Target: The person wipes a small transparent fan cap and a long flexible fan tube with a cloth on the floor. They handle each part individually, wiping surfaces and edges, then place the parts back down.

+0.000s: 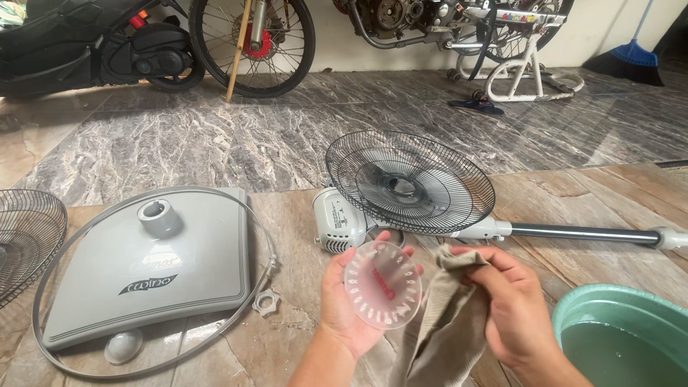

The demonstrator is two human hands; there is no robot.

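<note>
My left hand [342,304] holds a round, translucent pink plastic disc [383,284] upright by its edges, face toward me. Beside it, my right hand [505,301] grips a beige cloth [438,326] that hangs down and touches the disc's right side. Just beyond both hands lies a dismantled standing fan: its grey motor housing [338,221], black rear wire guard [409,181] and dark pole [588,231] stretch across the stone floor.
A grey fan base [154,269] lies at left inside a thin guard ring [50,272], with a small plastic nut [266,302] and cap [123,346] near it. Another wire guard [25,236] is far left. A green basin of water [623,333] sits bottom right. Motorbikes stand at the back.
</note>
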